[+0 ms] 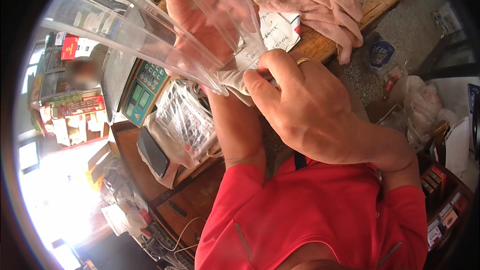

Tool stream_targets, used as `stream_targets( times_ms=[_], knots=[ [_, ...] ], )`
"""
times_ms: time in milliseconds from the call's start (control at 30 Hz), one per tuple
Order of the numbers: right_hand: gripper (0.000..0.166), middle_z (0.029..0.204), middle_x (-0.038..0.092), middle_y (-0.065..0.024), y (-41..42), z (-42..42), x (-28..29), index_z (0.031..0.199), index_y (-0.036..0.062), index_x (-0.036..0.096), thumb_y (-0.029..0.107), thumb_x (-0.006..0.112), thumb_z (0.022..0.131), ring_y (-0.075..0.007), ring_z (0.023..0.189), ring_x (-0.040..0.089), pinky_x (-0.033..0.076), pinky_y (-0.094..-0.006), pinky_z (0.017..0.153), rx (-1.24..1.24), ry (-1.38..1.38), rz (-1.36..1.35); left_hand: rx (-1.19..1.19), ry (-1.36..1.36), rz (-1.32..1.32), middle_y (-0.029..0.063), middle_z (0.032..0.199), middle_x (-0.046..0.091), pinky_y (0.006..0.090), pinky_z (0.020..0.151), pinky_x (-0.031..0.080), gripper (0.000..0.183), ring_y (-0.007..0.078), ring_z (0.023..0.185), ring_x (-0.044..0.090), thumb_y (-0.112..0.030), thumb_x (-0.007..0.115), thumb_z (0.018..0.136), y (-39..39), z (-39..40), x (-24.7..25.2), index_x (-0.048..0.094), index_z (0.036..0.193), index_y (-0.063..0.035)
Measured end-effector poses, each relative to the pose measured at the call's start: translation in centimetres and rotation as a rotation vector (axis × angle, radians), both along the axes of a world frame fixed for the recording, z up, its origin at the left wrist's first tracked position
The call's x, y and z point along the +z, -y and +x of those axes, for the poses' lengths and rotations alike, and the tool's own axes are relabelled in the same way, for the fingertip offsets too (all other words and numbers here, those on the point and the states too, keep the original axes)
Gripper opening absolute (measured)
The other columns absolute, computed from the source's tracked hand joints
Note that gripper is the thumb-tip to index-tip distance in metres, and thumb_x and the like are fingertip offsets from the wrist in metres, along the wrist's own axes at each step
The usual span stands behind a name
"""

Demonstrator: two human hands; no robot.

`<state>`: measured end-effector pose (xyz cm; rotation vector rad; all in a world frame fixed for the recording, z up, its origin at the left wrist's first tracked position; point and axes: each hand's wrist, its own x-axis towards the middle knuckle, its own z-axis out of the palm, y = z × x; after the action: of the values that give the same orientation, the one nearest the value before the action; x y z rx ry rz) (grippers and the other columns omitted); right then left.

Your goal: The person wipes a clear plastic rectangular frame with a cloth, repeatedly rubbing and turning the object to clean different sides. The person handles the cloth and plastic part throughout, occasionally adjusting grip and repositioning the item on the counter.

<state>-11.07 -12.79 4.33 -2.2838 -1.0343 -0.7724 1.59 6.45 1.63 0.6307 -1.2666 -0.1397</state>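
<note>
My left hand (202,26), palm up, holds a clear plastic tray (150,35) with long raised dividers. Much of that hand shows through the plastic, and the tray's far end extends to the upper left. Over the near end of the tray, my right hand (311,101), with a ring on one finger, pinches a light-coloured cloth (234,80) against the plastic edge. Handwritten paper sheets (275,32) lie beyond my hands. A pink towel (311,7) lies crumpled on the wooden table (318,45).
Left of my left arm are a digital scale (144,90), a plastic-wrapped calculator (187,120) and a dark phone (153,152) on a cloth. A person (84,73) is farther left, near stocked shelves. Plastic bags (422,105) and boxes stand at the right.
</note>
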Motion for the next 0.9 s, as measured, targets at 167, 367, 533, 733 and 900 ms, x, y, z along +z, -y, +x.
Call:
stream_targets(
  times_ms=[167,367,533,733,900],
  knots=[
    [0.026,0.092,0.057,-0.0034,0.0,0.2,-0.4,0.097,0.0039,0.068,0.008,0.067,0.072,-0.0159,0.065,0.056,0.048,-0.0269,0.058,0.059,-0.046,0.060,0.022,-0.060,-0.049,0.0179,0.151,0.027,0.0396,0.083,0.044,0.090,0.0314,0.116,0.047,-0.039,0.073,0.076,0.2,-0.7,-0.3,0.026,0.152,-0.0334],
    [0.025,0.091,0.058,-0.0043,0.0,0.9,-1.0,0.097,0.0014,0.067,0.005,0.065,0.073,-0.0184,0.069,0.058,0.051,-0.0292,0.060,0.123,-0.061,0.124,0.006,-0.052,-0.075,0.0156,0.149,0.030,0.0395,0.081,0.044,0.088,0.0307,0.114,0.048,-0.039,0.076,0.073,-0.2,-0.5,-0.2,0.032,0.150,-0.0335],
    [0.025,0.092,0.059,-0.0049,-0.1,0.3,-1.5,0.099,0.0009,0.066,0.005,0.064,0.075,-0.0193,0.074,0.061,0.052,-0.0299,0.062,0.154,-0.182,0.181,0.011,0.018,-0.125,0.0152,0.149,0.031,0.0385,0.078,0.044,0.088,0.0296,0.113,0.047,-0.039,0.076,0.075,-0.2,0.5,-1.0,0.031,0.150,-0.0334],
    [0.027,0.092,0.060,-0.0056,-0.2,0.3,-2.1,0.101,0.0005,0.066,0.006,0.064,0.075,-0.0198,0.072,0.062,0.052,-0.0309,0.059,0.166,-0.201,0.176,-0.106,0.047,-0.089,0.0154,0.149,0.030,0.0368,0.076,0.043,0.088,0.0276,0.111,0.045,-0.040,0.076,0.076,0.9,0.4,0.1,0.030,0.150,-0.0336],
    [0.027,0.091,0.059,-0.0041,-0.5,0.0,-1.9,0.100,0.0020,0.067,0.009,0.066,0.074,-0.0166,0.064,0.058,0.047,-0.0274,0.053,0.089,-0.018,0.096,-0.123,0.097,-0.050,0.0169,0.149,0.029,0.0369,0.076,0.043,0.088,0.0283,0.111,0.045,-0.042,0.075,0.077,0.4,0.9,0.2,0.028,0.151,-0.0336]
  ],
)
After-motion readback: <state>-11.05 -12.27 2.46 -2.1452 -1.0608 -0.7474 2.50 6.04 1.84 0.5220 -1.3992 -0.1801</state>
